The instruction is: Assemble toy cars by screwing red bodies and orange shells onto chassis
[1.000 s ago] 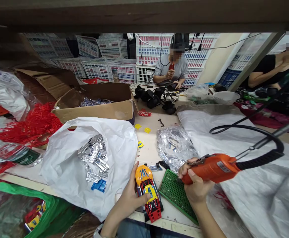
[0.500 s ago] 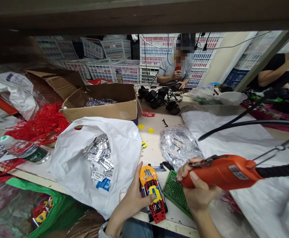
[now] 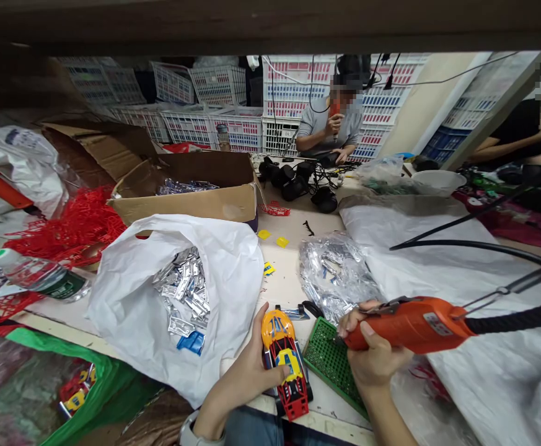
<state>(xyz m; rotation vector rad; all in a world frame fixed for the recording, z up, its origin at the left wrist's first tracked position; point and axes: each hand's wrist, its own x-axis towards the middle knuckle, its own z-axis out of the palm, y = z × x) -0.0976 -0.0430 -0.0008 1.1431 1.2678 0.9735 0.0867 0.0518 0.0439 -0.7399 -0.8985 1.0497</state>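
Rotary tool (image 3: 412, 325) has swung closer to level since the earlier frame, and its flexible drive cable (image 3: 516, 319) now runs off to the right instead of rising. View has drifted slightly too.

Left hand (image 3: 246, 378): barely moved. Fingers (image 3: 270, 375) curled against the side of a toy buggy (image 3: 284, 353), holding it against the palm; thumb position unclear.

Right hand (image 3: 375, 356): closed round the tool body, fingers wrapped, nothing spread. Tool nose points left at the buggy, near it but apparently not touching. Any bit is too small to make out, so contact can't be confirmed.

Buggy sits just right of the left hand, between both hands, close to the table edge (image 3: 330, 429). Green perforated board (image 3: 330, 365) lies just beside it, under the tool nose. White plastic bag (image 3: 224, 279) of silver parts (image 3: 184, 291) is just beyond the left hand; clear bag (image 3: 335, 272) of similar parts is beyond the right.

Risks, my read:
- Nose skids off the buggy and hits the left fingers, since they're close to the work.
- Cable drag or twist pulls the tool off line.
- Pressure from the right shifts the buggy toward the table edge.
- Tool catches the loose bag plastic.
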